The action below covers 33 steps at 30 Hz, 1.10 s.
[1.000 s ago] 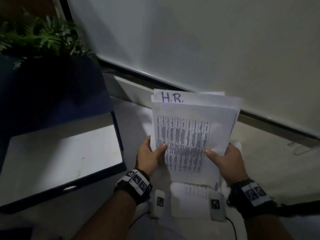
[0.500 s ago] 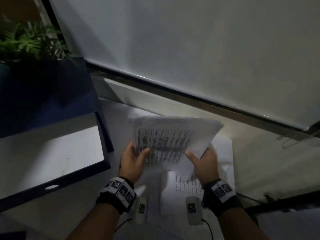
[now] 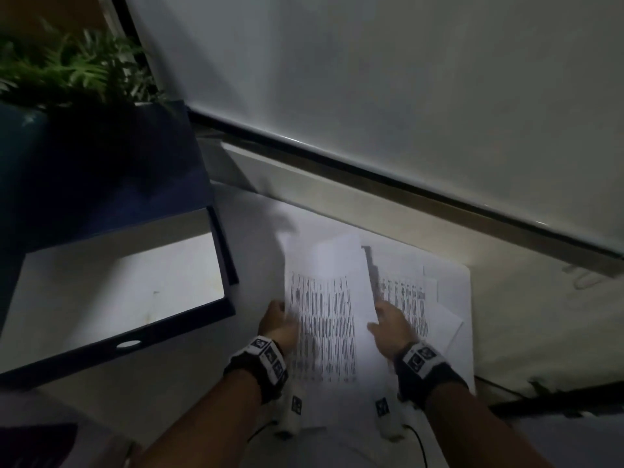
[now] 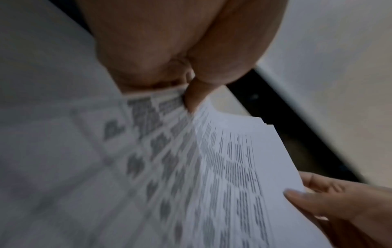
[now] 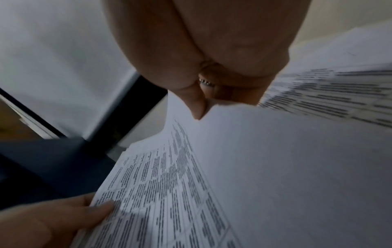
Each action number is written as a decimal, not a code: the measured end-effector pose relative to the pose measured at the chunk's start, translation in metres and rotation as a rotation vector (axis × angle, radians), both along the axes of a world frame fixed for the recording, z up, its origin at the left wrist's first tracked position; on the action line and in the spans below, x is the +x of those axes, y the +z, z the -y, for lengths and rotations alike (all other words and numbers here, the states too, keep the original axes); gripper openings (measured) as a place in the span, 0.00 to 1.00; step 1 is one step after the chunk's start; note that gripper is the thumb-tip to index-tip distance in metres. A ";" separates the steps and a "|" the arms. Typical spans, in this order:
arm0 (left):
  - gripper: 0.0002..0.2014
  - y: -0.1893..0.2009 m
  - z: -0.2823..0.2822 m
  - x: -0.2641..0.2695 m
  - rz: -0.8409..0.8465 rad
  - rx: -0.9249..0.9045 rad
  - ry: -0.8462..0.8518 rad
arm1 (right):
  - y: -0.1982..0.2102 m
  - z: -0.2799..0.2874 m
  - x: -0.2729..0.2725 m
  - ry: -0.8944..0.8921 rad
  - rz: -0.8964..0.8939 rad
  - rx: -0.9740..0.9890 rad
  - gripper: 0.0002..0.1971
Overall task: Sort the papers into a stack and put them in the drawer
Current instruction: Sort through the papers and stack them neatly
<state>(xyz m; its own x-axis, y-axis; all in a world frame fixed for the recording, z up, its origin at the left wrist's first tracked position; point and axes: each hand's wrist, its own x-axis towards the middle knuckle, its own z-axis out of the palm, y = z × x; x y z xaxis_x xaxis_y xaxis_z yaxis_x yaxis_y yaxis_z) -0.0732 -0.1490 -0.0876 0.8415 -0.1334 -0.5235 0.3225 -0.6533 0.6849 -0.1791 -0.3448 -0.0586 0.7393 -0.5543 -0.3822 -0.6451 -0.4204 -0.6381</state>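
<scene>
Hands grip a sheaf of papers (image 3: pixel 324 298): left hand (image 3: pixel 278 320) at nine o'clock, right hand (image 3: pixel 388 320) at three, fingers clamped on its edges, probably squaring it. Open drawer (image 3: pixel 111 295) waits at ten o'clock.

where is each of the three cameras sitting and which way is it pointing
Head: worn on the head, looking down at the paper stack, open drawer, both forearms.
Left wrist: looks along the left hand at the stack's left edge.
Right wrist: looks along the right hand at its right edge.
Shared: each wrist view also shows the opposite hand's fingers on the same stack.
</scene>
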 end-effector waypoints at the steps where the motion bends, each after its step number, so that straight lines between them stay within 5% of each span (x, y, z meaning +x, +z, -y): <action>1: 0.12 0.010 0.001 -0.001 0.091 -0.053 0.029 | 0.011 -0.002 0.000 -0.043 0.089 -0.010 0.16; 5: 0.06 0.086 0.005 -0.005 0.554 -0.404 0.161 | 0.074 -0.015 0.006 -0.201 0.590 0.089 0.13; 9: 0.09 0.119 0.004 -0.007 0.635 -0.688 0.193 | 0.098 -0.024 0.016 -0.209 0.769 0.083 0.09; 12: 0.16 0.090 -0.003 -0.015 0.400 -0.659 0.195 | 0.068 -0.035 0.012 -0.178 0.565 0.053 0.11; 15: 0.24 0.063 -0.008 -0.014 0.204 -0.327 0.264 | 0.020 -0.031 0.000 -0.150 0.317 0.124 0.24; 19: 0.20 0.072 -0.017 -0.002 0.350 -0.125 0.180 | -0.019 0.020 -0.029 -0.409 -0.109 -0.188 0.41; 22: 0.17 0.065 -0.029 0.000 0.276 -0.099 0.194 | -0.034 0.042 -0.043 -0.361 -0.411 -0.175 0.57; 28: 0.17 0.015 -0.058 -0.004 0.055 -0.030 0.202 | -0.037 0.052 -0.032 -0.297 -0.549 -0.252 0.57; 33: 0.19 0.014 -0.068 -0.001 0.006 -0.041 0.226 | -0.038 0.052 -0.015 -0.305 -0.616 -0.268 0.65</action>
<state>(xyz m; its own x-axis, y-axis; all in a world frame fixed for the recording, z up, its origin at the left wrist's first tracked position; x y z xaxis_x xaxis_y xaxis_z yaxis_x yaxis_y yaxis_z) -0.0745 -0.0808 -0.0741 0.8555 0.0381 -0.5163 0.4534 -0.5368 0.7116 -0.1937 -0.3970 -0.0964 0.2323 -0.8338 -0.5008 -0.9666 -0.2552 -0.0235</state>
